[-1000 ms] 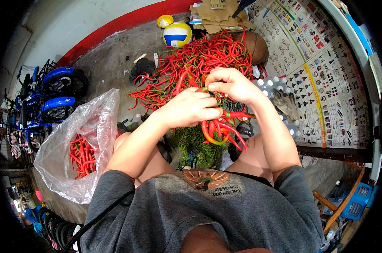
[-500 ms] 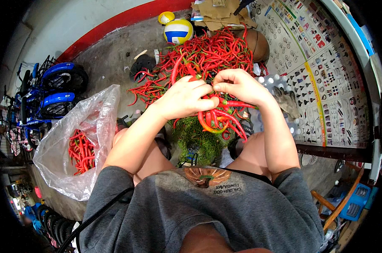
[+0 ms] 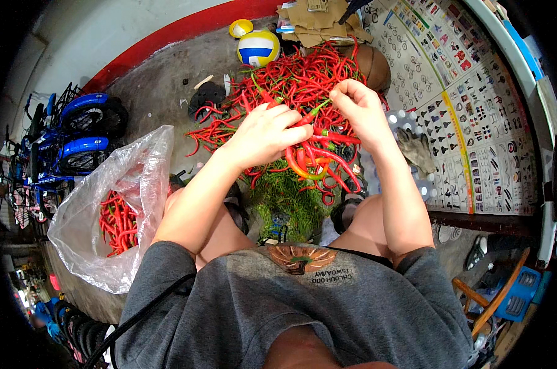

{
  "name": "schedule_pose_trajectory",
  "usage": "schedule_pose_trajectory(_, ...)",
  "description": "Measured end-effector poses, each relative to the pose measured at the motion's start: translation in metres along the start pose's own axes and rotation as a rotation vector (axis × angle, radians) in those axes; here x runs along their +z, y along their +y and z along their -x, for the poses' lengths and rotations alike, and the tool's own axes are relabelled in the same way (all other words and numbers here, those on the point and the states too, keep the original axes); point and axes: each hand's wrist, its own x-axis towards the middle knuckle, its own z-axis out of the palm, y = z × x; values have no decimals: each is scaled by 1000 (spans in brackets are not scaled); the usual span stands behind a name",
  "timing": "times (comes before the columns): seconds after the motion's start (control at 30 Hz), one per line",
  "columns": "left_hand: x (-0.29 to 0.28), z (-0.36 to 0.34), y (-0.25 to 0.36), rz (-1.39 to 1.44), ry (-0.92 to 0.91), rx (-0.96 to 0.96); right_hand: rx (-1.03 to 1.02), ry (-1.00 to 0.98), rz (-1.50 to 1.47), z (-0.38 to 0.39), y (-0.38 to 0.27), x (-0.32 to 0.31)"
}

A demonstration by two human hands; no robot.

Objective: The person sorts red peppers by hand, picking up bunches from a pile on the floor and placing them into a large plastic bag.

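Note:
My left hand is closed around a bunch of long red chili peppers, whose curved ends hang out below the fingers. One chili's green stem points up and right out of this grip. At that stem's tip my right hand pinches with thumb and forefinger. Beyond both hands spreads a large heap of red chilies. Between my feet lies a pile of green stems. To my left, a clear plastic bag stands open with red chilies inside.
A volleyball and a basketball border the heap, with flattened cardboard behind. Wrapped bottles and a grey glove lie at right beside a printed sheet. Blue bikes stand far left.
My right hand has moved up and away from the left, drawing the chili's stem out straight. The left hand stays nearly in place with the bunch.

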Motion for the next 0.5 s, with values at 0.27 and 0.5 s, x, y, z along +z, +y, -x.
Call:
schedule_pose_trajectory(0.27, -3, 3, 1, -59, -96, 28, -311, -215, 521, 8, -7, 8)
schedule_pose_trajectory(0.5, -7, 0, 3, -105, -122, 90, 114, -254, 79, 6, -2, 9)
